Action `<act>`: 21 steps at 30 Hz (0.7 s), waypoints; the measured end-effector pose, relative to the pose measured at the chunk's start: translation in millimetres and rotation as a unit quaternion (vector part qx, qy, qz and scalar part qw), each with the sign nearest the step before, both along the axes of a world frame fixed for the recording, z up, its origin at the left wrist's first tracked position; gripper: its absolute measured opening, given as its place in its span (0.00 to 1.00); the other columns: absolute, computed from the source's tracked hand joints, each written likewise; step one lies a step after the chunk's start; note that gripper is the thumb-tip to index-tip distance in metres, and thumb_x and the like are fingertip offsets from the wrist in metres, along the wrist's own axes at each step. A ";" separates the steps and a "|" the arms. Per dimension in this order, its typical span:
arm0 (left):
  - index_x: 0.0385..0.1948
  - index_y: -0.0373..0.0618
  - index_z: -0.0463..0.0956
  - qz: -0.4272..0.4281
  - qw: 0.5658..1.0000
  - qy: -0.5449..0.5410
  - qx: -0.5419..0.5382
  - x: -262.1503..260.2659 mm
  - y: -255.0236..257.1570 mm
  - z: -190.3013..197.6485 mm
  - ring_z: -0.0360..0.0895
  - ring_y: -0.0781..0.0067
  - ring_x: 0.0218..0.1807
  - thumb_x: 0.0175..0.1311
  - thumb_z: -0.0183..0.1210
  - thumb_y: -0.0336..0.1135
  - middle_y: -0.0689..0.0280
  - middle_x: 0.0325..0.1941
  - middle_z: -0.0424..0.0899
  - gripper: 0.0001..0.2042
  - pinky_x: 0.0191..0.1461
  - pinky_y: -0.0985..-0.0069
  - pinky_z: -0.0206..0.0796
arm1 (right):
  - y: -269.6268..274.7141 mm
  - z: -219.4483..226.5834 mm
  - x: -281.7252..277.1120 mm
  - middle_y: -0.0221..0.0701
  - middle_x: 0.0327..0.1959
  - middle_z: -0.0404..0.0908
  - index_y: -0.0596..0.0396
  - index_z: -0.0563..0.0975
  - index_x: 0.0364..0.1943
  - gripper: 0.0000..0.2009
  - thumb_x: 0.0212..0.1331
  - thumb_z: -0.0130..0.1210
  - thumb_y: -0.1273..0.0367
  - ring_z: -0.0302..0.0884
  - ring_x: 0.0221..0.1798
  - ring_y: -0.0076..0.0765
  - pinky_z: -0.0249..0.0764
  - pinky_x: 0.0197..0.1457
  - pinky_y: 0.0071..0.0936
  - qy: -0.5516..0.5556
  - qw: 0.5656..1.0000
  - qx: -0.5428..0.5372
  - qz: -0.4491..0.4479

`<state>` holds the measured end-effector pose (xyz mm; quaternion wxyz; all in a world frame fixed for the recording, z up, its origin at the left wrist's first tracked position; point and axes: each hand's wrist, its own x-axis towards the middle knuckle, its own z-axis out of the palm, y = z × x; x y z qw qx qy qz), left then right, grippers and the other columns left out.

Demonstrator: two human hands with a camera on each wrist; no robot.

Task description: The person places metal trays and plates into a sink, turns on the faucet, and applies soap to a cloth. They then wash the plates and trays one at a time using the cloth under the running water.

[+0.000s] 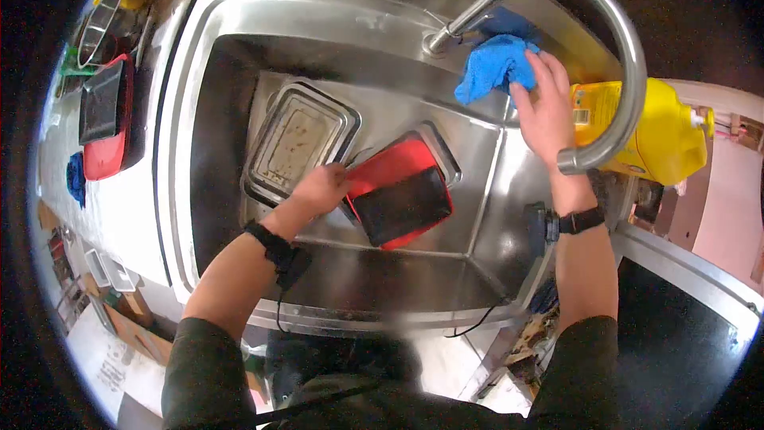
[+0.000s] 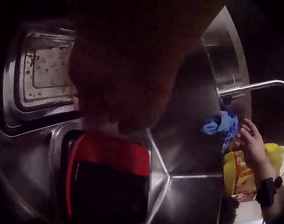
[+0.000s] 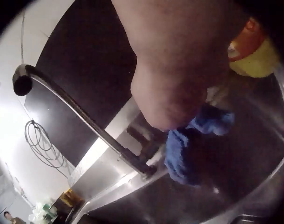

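In the head view, my left hand (image 1: pixel 320 188) grips the left corner of a red and black tray (image 1: pixel 398 167) inside the steel sink. A metal pan lies partly under that tray. To the left of it rests a steel tray (image 1: pixel 296 139) with dark spots on its base. My right hand (image 1: pixel 549 107) is at the back right of the sink, its fingers extended and spread against a bunched blue cloth (image 1: pixel 495 68). In the right wrist view the cloth (image 3: pixel 181 156) sits below the hand, whose fingertips are hidden.
A curved steel faucet (image 1: pixel 629 48) arches over my right hand. Beside that hand lies a yellow jug (image 1: pixel 664 131) with a pump top. On the left counter are another red and black tray (image 1: pixel 107 155) and a dark blue cloth (image 1: pixel 76 179).
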<state>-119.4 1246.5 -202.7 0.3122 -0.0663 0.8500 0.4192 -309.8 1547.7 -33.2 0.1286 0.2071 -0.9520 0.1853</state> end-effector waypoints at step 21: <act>0.33 0.38 0.78 -0.051 0.998 0.029 0.037 59.4 -48.4 49.4 0.78 0.45 0.41 0.58 0.56 0.44 0.49 0.34 0.82 0.15 0.46 0.59 0.69 | 6.0 -32.9 -39.8 0.48 0.58 0.66 0.52 0.73 0.45 0.16 0.49 0.59 0.73 0.65 0.60 0.58 0.65 0.64 0.40 -0.119 0.979 0.151 0.070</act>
